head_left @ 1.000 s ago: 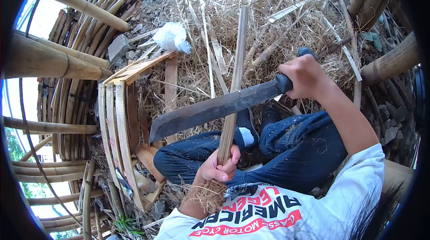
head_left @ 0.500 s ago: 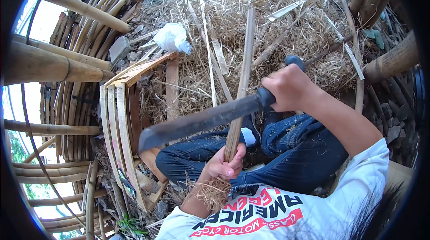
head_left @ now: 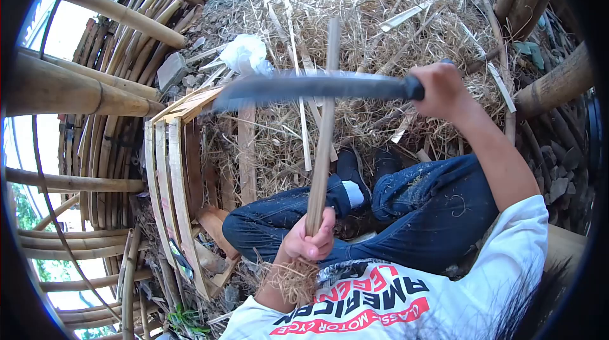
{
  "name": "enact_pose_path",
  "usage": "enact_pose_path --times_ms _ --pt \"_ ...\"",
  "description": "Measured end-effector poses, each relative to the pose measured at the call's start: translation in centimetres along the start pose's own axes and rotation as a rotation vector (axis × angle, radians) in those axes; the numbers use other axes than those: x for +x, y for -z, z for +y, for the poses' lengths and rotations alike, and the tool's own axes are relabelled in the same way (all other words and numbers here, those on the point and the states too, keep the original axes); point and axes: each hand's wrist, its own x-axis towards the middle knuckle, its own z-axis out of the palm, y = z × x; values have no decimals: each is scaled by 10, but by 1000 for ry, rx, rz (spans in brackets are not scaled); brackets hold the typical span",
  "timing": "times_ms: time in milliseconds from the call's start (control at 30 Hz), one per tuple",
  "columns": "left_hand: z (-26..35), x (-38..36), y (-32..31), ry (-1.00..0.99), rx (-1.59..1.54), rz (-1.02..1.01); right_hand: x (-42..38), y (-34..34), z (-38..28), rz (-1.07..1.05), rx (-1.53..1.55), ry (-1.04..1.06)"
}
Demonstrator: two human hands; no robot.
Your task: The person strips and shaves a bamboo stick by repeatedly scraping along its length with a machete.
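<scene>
My left hand [head_left: 309,238] is closed around the lower end of a long bamboo strip [head_left: 324,130], which points up and away from my lap. A clump of fine shavings [head_left: 295,281] hangs at my left wrist. In my right hand [head_left: 442,89] is the dark handle of a machete [head_left: 317,86]. Its broad blade reaches left, crosses over the strip near the upper part and is blurred along its edge. Both forearms rise from my lap, over my crossed legs in jeans [head_left: 438,203].
A slatted wooden crate [head_left: 166,175] stands at the left, with a white plastic bag [head_left: 245,54] beyond it. Curly shavings [head_left: 355,29] and loose strips cover the ground ahead. Bamboo poles [head_left: 120,13] frame the left side, and stones [head_left: 559,178] lie at the right.
The machete has moved away from my body, up along the strip, and turned from slanting to nearly level. The strip and my left hand have shifted slightly left.
</scene>
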Motion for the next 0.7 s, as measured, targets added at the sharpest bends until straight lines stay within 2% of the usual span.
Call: enact_pose_path --times_ms 67,100,167,233,300,367,433,533,700 --pt "1 -13 1 -36 -38 -58 -4 1 19 81 26 -283" --pt "4 -17 0 -37 -41 -62 -9 4 23 79 21 -282" --pt "7 -24 -2 -54 5 -110 -13 12 30 97 83 -414" --pt "12 -23 -8 -64 51 -76 -17 11 23 143 70 -348" --pt "13 -19 -9 -36 75 36 -18 17 9 107 74 -309" --pt "13 -13 -7 -44 73 36 -13 19 -2 70 47 -278" --pt "12 -7 -5 -39 23 -119 -10 16 -17 43 148 -163" --pt "10 -4 -5 -34 -1 -161 -3 8 -38 14 153 -74" --pt "11 -4 -1 -53 -77 -280 4 1 -52 -53 129 -119"
